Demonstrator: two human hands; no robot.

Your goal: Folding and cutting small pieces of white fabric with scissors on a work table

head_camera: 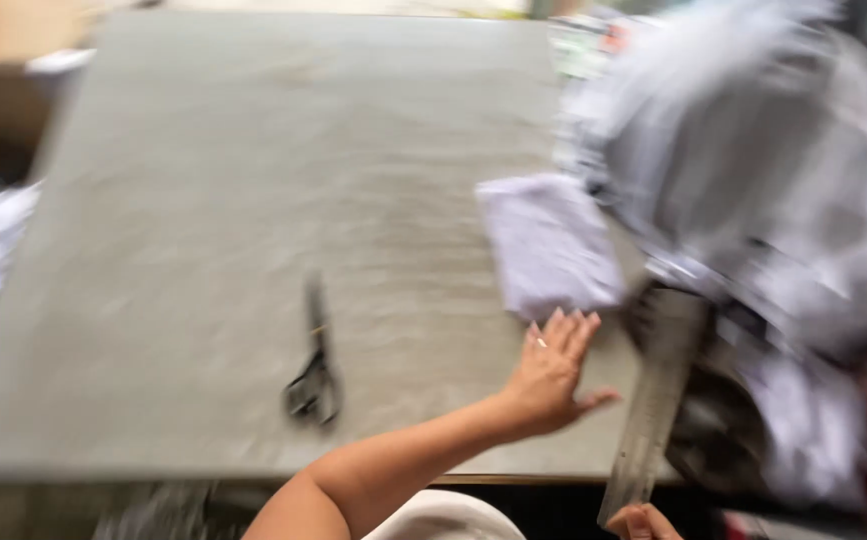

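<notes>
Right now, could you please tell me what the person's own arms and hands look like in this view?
The left arm is bare from upper arm to wrist: no sleeve, watch or glove shows. The left hand has a small pale glint on one finger, perhaps a ring; motion blur makes it unclear. Only the top of the right hand shows at the bottom edge, bare as well. No markings are visible.

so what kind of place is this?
Probably a tailoring or fabric-cutting workshop: a big grey cutting table, black scissors lying on it, a metal ruler, and heaps of pale cloth pieces at the right. The image is blurred.
</notes>
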